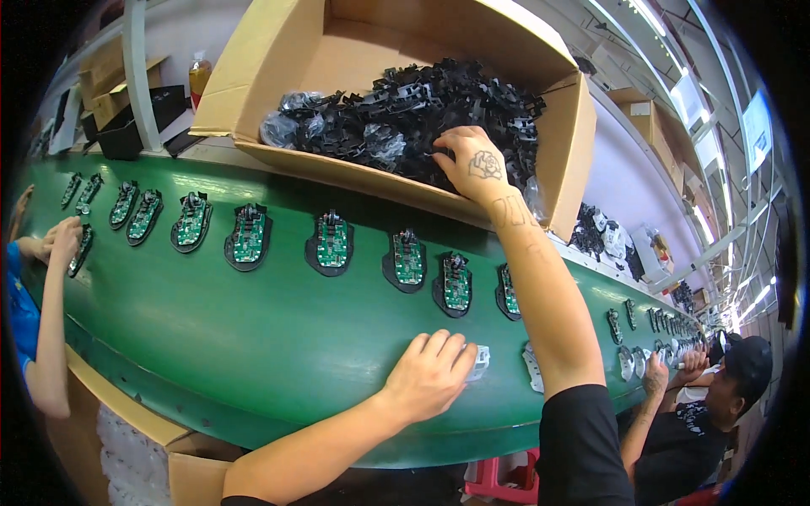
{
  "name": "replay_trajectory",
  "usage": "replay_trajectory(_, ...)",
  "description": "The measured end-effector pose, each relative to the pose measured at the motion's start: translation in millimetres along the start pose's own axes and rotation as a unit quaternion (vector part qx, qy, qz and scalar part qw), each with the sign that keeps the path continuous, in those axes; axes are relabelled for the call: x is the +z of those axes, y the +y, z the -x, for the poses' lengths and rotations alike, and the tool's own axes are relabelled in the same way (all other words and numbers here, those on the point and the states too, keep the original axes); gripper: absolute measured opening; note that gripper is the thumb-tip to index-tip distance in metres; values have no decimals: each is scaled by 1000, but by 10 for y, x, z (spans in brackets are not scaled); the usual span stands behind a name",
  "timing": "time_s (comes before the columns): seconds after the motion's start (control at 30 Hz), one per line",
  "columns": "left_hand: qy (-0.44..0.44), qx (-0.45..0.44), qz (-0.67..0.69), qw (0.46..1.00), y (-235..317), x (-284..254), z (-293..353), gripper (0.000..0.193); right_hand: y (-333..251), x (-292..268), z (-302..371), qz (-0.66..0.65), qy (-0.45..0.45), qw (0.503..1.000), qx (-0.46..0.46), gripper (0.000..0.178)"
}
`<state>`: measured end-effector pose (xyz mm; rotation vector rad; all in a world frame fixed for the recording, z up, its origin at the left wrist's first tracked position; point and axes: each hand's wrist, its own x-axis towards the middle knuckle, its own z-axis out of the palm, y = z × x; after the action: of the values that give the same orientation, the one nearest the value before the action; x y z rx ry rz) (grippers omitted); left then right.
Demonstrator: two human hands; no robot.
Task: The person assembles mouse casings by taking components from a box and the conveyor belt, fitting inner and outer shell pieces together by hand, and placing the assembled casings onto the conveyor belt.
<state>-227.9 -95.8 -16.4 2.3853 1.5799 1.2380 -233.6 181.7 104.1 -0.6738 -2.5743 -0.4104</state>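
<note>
A long green work surface (278,337) sweeps across the frame from left to right. An open cardboard box (278,63) fills the upper middle, with a heap of black plastic parts (472,97) inside and crumpled clear bags (384,145) among them. At lower right sits a co-worker in a black cap (749,363); another, in a blue top (24,312), appears at the left edge.

The person's right hand (474,164) reaches into the box at upper center, fingers bent down at the black parts; whether they pinch one cannot be told. The left hand (430,377), at lower center over the green surface, has its fingers curled together onto a small translucent piece.

Green circuit boards on dark bases (329,243) stand in a spaced row across the middle, the one nearest the right forearm partly hidden by it. The translucent piece (480,363) juts out just right of the left fingertips.
</note>
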Motion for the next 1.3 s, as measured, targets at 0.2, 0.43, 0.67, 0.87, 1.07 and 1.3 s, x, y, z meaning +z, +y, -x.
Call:
replay_trajectory(0.2, 86, -39, 37, 995, -58, -32, -36, 59, -31, -208, 181, -149, 152, 974, 73, 20)
replay_trajectory(0.43, 177, -275, 498, 803, -89, -65, -46, 51, -791, -794, 1338, -457, 241, 847, 126, 23)
replay_trajectory(0.67, 82, -370, 748, 544, -123, -90, -63, 50, -1070, -670, 2452, -441, 234, 848, 179, 17)
replay_trajectory(0.87, 7, -374, 724, 580, -73, -133, -50, 58, -1041, -631, 2362, -324, 211, 917, 101, 26)
replay_trajectory(1.07, 35, -391, 703, 593, -37, -107, -36, 57, -1065, -613, 2350, -290, 210, 928, 101, 26)
replay_trajectory(1.3, 14, -379, 697, 608, -13, -174, -29, 65, -1124, -516, 2348, -271, 207, 934, 108, 26)
